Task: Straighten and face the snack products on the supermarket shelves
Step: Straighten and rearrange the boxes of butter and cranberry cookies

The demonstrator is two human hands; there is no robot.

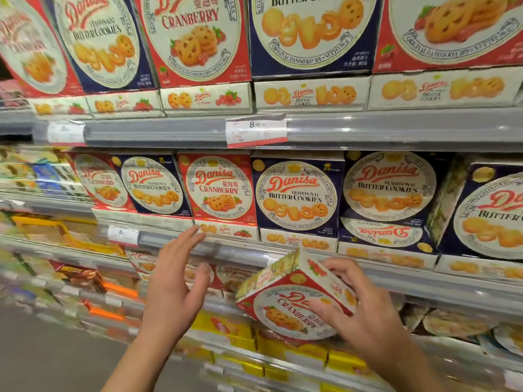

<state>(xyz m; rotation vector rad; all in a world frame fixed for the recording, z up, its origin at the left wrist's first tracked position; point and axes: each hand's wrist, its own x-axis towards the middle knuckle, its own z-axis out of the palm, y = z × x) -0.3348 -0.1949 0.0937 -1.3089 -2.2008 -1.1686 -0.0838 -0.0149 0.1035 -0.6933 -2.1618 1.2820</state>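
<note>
A red cranberry cookie box (285, 301) is held in front of the shelves, tilted so one corner points up and its round printed face slants toward the camera. The right hand (365, 309) grasps it from the right side, fingers curled over the top edge and thumb across the printed face. The left hand (175, 275) is released, fingers straight and spread, held just left of the box without touching it; its fingertips (195, 232) reach up to the front edge of the middle shelf (232, 251).

On that shelf, directly above the hands, an upright red cranberry box (220, 190) stands between two blue butter cookie boxes (295, 196), each on top of flat-lying boxes. Further right, one blue box (382, 230) lies with its print upside down beneath another upright blue box (389, 185).

The shelf above carries a similar row of alternating red and blue boxes, with a price tag (256, 131) reading 8.90 on its rail. Yellow packets (297, 349) sit on the lower shelf beneath the held box.
</note>
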